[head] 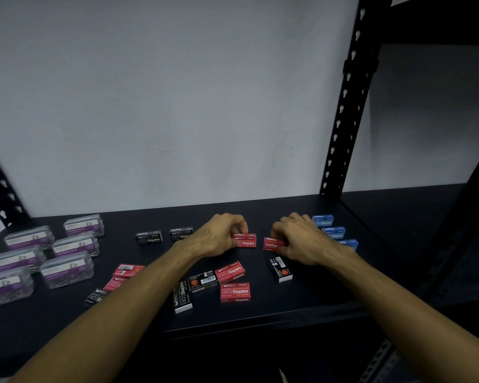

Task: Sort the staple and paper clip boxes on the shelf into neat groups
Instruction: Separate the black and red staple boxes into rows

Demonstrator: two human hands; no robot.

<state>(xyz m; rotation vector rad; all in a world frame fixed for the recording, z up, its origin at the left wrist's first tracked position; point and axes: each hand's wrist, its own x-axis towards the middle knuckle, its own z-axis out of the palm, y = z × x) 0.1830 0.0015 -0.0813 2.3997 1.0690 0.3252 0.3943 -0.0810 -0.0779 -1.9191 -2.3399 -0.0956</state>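
The left hand (222,235) curls narrow fingers onto one small red cardboard staple box (245,240); the right hand (299,236) pinches another red staple box (271,243) on the matte black shelf (315,294).

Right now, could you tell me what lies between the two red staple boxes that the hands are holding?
Nothing: in the head view, only bare dark shelf shows between the left hand's red staple box and the right hand's.

Both bare forearms are reaching forward, converging toward the middle. The left hand (219,236) is lying knuckles-up, its grip curling closed, fingertips tucked under. Just right of that grip, the right hand (297,237) is mirroring it, fingers bent and pinching inward.
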